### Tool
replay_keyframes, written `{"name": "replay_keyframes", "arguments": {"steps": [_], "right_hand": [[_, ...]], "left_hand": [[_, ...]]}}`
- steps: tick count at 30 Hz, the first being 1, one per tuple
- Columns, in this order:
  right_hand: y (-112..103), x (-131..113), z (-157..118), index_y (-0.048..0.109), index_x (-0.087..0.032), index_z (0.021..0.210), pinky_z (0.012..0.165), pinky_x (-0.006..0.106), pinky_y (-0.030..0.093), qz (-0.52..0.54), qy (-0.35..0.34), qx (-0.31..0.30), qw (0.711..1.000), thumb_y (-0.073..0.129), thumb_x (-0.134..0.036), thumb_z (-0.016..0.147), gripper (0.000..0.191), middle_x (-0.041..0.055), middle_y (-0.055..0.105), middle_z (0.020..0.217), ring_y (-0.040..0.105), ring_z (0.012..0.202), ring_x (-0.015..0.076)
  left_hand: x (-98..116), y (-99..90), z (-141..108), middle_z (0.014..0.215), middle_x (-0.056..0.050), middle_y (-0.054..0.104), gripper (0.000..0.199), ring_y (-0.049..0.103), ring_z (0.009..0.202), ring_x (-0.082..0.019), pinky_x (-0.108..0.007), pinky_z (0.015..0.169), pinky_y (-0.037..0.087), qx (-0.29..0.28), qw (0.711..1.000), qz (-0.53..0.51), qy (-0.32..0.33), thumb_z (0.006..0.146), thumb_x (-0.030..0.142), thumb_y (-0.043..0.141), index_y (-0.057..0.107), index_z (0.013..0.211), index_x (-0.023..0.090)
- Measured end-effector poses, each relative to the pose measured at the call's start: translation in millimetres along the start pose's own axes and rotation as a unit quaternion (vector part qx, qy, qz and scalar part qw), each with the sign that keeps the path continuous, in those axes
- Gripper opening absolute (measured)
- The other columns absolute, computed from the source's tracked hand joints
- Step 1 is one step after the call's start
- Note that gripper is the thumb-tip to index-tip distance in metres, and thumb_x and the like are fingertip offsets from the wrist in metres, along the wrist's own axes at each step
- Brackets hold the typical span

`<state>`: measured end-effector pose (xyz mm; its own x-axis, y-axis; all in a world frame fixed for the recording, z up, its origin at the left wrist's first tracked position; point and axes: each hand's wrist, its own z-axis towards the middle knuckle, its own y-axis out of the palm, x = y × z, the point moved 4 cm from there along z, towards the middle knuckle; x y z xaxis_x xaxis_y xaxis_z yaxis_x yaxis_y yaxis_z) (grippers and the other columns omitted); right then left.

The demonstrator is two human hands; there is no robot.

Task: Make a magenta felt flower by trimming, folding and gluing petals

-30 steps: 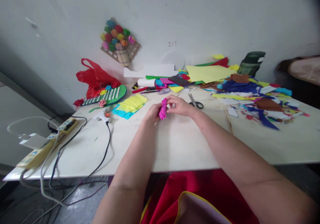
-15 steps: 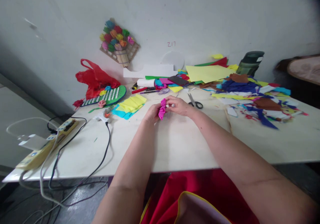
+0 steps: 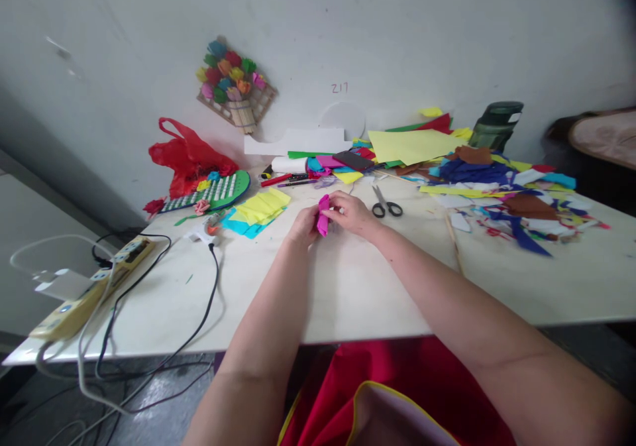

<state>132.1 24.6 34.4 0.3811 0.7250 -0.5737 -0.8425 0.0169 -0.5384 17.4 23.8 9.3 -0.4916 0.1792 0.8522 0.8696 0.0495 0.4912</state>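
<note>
A power strip (image 3: 94, 290) sits at the left end of the table (image 3: 358, 290), maybe so its cords can hang down. Next, yellow paper sheets (image 3: 262, 206) lie on blue ones (image 3: 243, 226), likely stacked to keep them neat. The left hand (image 3: 303, 226) grips one side of the crinkly pink paper (image 3: 324, 215), which is up between both hands. The right hand (image 3: 352, 213) pinches the other side, perhaps to keep its folds together. Just beyond, scissors (image 3: 385, 206) lie near, probably for easy reach. Far right, paper scraps (image 3: 534, 204) make a messy pile.
</note>
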Motion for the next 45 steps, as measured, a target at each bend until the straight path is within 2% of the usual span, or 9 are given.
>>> {"name": "replay_keyframes", "arguments": {"steps": [6,14,20,26,32,35,37,40,45], "right_hand": [[1.5,8.7,3.3,0.050,-0.021,0.057,0.078,0.031,0.044,0.059,0.062,0.062,0.994,0.058,-0.034,0.077,0.025,0.0056,0.063,0.083,0.058,0.081,0.0181],[-0.4,9.2,1.8,0.043,-0.022,0.055,0.075,0.033,0.044,0.102,0.088,0.105,0.985,0.057,-0.050,0.076,0.037,0.0052,0.057,0.075,0.053,0.075,0.0179],[-0.4,8.1,2.2,0.064,-0.019,0.077,0.086,0.034,0.046,0.198,0.058,0.080,0.975,0.065,-0.044,0.072,0.025,0.0078,0.061,0.102,0.056,0.095,0.0185],[-0.6,11.4,2.4,0.067,-0.020,0.082,0.083,0.035,0.049,0.226,0.040,0.051,0.972,0.072,-0.036,0.067,0.023,0.0097,0.059,0.112,0.056,0.096,0.0191],[-4.6,17.5,0.6,0.059,-0.021,0.095,0.080,0.034,0.050,0.237,0.119,0.052,0.963,0.065,-0.020,0.062,0.033,0.0073,0.063,0.111,0.056,0.106,0.0210],[-3.5,18.5,-1.6,0.056,-0.022,0.107,0.062,0.026,0.049,0.284,0.185,0.011,0.941,0.060,-0.017,0.062,0.045,0.0070,0.062,0.116,0.060,0.098,0.0195],[-2.4,17.5,-3.9,0.056,-0.022,0.110,0.048,0.022,0.041,0.299,0.230,-0.022,0.926,0.061,-0.020,0.063,0.047,0.0065,0.066,0.107,0.061,0.080,0.0165],[-3.2,15.4,-5.7,0.063,-0.016,0.100,0.042,0.021,0.030,0.293,0.254,-0.045,0.920,0.065,-0.028,0.065,0.037,0.0031,0.065,0.078,0.051,0.056,0.0101],[-7.0,19.5,-4.0,0.069,-0.012,0.089,0.048,0.022,0.027,0.255,0.234,-0.045,0.937,0.070,-0.047,0.065,0.041,-0.0040,0.052,0.055,0.040,0.051,0.0074]], "left_hand": [[-3.9,-2.1,6.5,0.048,0.001,0.051,0.013,0.045,0.045,-0.007,-0.020,0.049,0.037,-0.011,0.998,0.034,0.050,0.070,0.010,0.055,0.057,0.058,0.011],[-1.1,-1.2,2.8,0.046,0.002,0.050,0.018,0.044,0.043,-0.007,-0.019,0.046,0.034,-0.012,0.990,0.099,0.095,0.070,0.015,0.058,0.053,0.052,0.013],[12.2,-4.3,0.0,0.044,0.003,0.048,0.029,0.042,0.038,-0.007,-0.020,0.042,0.034,0.029,0.973,0.158,0.164,0.076,0.031,0.063,0.052,0.055,0.015],[19.8,-2.4,-3.1,0.048,0.002,0.050,0.036,0.047,0.043,-0.008,-0.019,0.045,0.038,0.025,0.959,0.196,0.205,0.076,0.045,0.067,0.057,0.058,0.014],[19.9,-2.4,-3.9,0.056,0.001,0.054,0.037,0.051,0.051,-0.008,-0.018,0.050,0.042,-0.011,0.959,0.182,0.215,0.076,0.048,0.067,0.059,0.063,0.015],[16.5,-4.3,-2.5,0.058,0.001,0.057,0.037,0.053,0.052,-0.009,-0.019,0.052,0.044,-0.041,0.971,0.149,0.182,0.074,0.050,0.068,0.061,0.069,0.014],[14.0,-6.6,-0.8,0.058,0.001,0.058,0.036,0.054,0.050,-0.009,-0.020,0.052,0.045,-0.058,0.978,0.127,0.157,0.073,0.049,0.070,0.063,0.075,0.014],[11.6,-10.1,1.8,0.063,-0.001,0.064,0.033,0.058,0.052,-0.011,-0.021,0.051,0.046,-0.072,0.983,0.102,0.131,0.071,0.043,0.072,0.065,0.084,0.013],[10.6,-11.6,2.8,0.065,-0.001,0.065,0.025,0.058,0.052,-0.010,-0.021,0.051,0.047,-0.064,0.987,0.091,0.113,0.072,0.034,0.070,0.065,0.085,0.013]]}}
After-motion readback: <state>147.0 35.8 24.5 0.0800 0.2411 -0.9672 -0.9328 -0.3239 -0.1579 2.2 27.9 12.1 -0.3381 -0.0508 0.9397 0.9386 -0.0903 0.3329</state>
